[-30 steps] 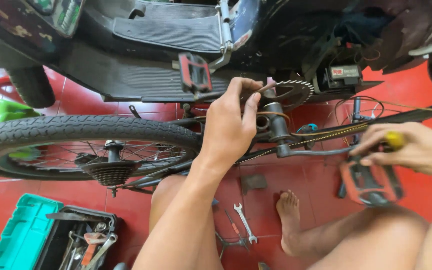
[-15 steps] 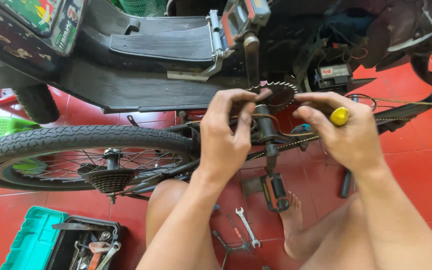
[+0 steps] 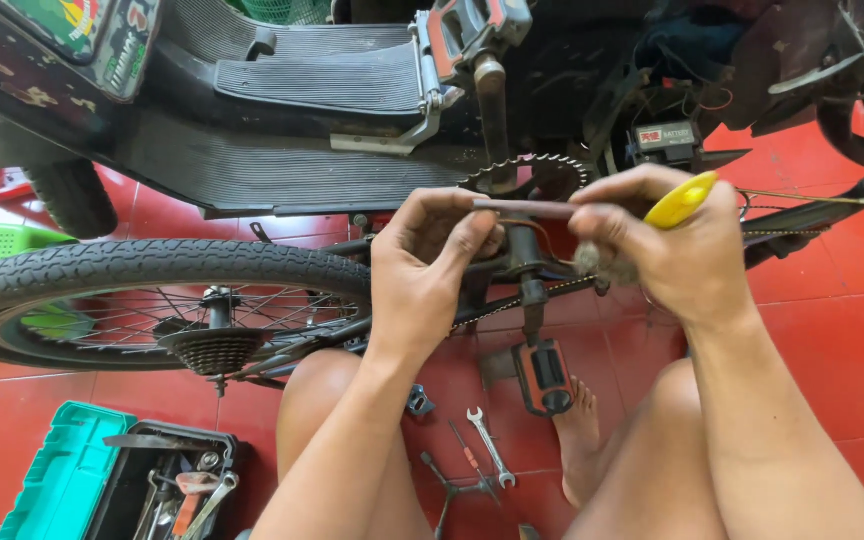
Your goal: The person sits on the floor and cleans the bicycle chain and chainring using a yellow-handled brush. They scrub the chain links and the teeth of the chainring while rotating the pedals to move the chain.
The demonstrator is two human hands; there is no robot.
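Both hands are up at the middle of the frame, right over the bicycle's crank area. The right hand is clamped on a yellow-handled screwdriver, handle poking out upper right of the fist, and the dark shaft runs leftward, level, toward the chainring. The left hand has its fingertips closed on the far end of that shaft, pinching it, which looks like a way to steady the tip and steer it into the crank. Just under the hands the crank arm hangs straight down with the red pedal at centre-bottom; the other pedal sticks up at top centre. The chain slants across behind the knuckles. Rear wheel lies at the left with its sprocket cluster. On the red tiled floor, a combination spanner between the knees, and an open green toolbox at lower left, within easy reach.
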